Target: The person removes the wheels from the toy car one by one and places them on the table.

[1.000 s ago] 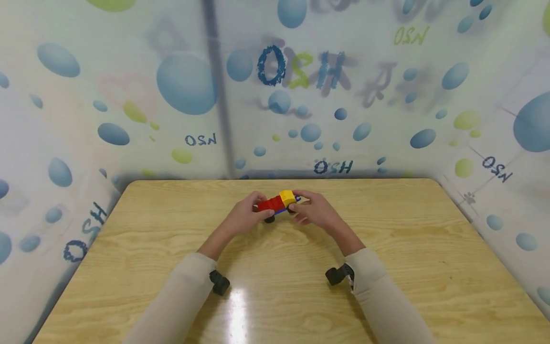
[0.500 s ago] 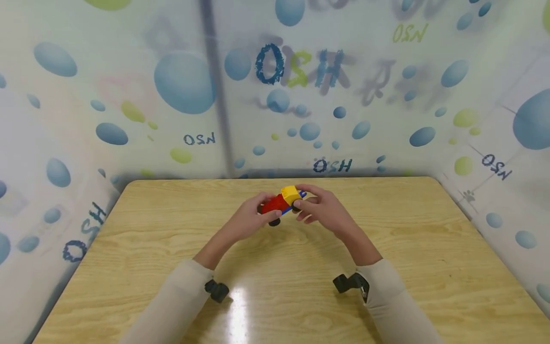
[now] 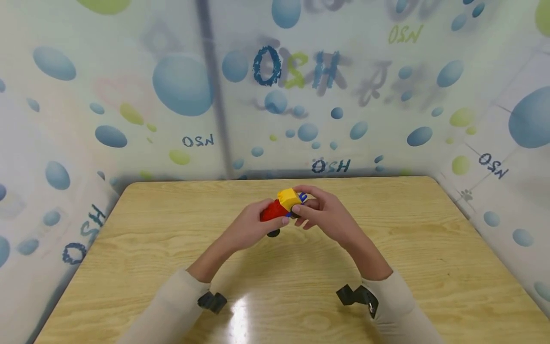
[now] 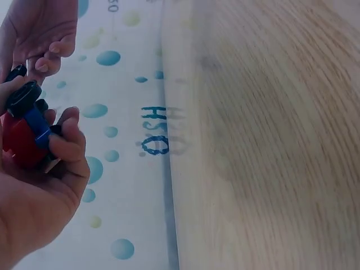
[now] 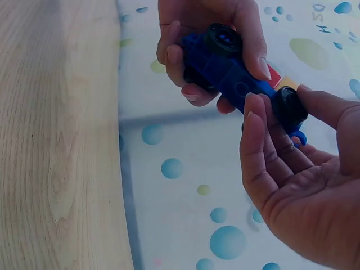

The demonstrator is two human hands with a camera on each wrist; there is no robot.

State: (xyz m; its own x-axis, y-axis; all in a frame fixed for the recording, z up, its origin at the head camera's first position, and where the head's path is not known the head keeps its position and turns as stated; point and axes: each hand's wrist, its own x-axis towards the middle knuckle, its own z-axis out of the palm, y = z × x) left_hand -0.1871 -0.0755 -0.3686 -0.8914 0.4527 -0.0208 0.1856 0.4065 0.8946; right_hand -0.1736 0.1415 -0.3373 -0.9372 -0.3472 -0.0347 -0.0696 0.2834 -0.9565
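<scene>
A small toy truck (image 3: 274,210) with a red back, a yellow cab (image 3: 289,198) and a blue chassis is held up between both hands over the table. My left hand (image 3: 246,229) grips the red rear part, thumb along the near side. At the cab end, my right hand (image 3: 330,216) pinches a black front wheel (image 5: 289,106) between thumb and fingers. Past those fingers juts a blue hook (image 3: 303,197). The right wrist view shows the blue underside (image 5: 233,79) and a rear wheel (image 5: 223,39). Fingers hide part of the red back (image 4: 22,142) in the left wrist view.
The light wood table (image 3: 386,229) reaches back to a pale wall (image 3: 258,129) printed with blue and green drops and letters. More printed wall stands at both sides. A black wrist camera (image 3: 212,302) hangs from the left sleeve, another (image 3: 354,295) from the right.
The toy truck has risen slightly toward the head camera and tilted, cab end up. The left hand has closed further round its red back. Both forearms have come nearer, the right one also outward.
</scene>
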